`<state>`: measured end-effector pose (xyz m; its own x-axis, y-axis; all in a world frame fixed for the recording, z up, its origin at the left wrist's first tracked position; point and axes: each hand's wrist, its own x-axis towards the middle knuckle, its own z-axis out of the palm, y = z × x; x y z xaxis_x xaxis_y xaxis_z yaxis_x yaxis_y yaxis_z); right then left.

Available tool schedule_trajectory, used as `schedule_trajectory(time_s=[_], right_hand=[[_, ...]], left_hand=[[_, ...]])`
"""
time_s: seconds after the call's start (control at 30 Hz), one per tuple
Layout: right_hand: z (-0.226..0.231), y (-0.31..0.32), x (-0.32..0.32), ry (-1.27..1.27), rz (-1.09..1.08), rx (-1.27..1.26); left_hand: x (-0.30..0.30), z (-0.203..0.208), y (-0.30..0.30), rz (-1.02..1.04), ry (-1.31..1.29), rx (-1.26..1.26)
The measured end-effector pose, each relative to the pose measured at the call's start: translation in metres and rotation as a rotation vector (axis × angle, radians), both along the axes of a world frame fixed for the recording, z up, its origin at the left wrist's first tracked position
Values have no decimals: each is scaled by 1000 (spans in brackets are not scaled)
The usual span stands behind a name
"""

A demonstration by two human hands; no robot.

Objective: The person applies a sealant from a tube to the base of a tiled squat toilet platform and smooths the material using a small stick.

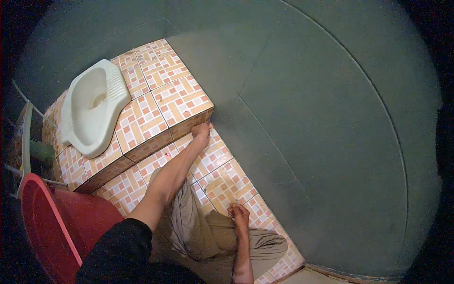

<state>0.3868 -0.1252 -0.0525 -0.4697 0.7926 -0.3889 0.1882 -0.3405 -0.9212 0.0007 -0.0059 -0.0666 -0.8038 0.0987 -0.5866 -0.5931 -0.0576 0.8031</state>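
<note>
My left hand [202, 135] reaches forward into the corner where the raised tiled step [144, 118] meets the grey-green wall [283, 123] at floor level. Its fingers are closed, and whatever they may hold is hidden. My right hand [240, 215] hangs nearer to me, above the patterned tile floor [227, 187] and beside my bent knee. Its fingers are curled together in a pinch; anything between them is too small to make out. A tiny pinkish-red bit [168, 155] lies on the floor near my left forearm.
A white squat toilet [122, 90] is set into the step at the left. Close on my left stands a large red tub [90, 208]. Behind it are a pale frame [28, 137] and a green brush-like thing [42, 150]. The wall runs along my whole right side.
</note>
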Motion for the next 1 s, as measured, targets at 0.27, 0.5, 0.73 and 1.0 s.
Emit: schedule_trajectory(time_s=[0.27,0.5,0.73,1.0], right_hand=[[2,-4,-9,-7,-1,12],[4,2,3,-25,-3,16],[-5,2,0,-23,16,32],[2,0,-2,-32,1,-30]], left_hand=[[-17,-17,-1,-7,68,7],[0,3,12,-58,-68,263],[-11,-2,8,67,-92,306],[-9,7,3,9,-127,279]])
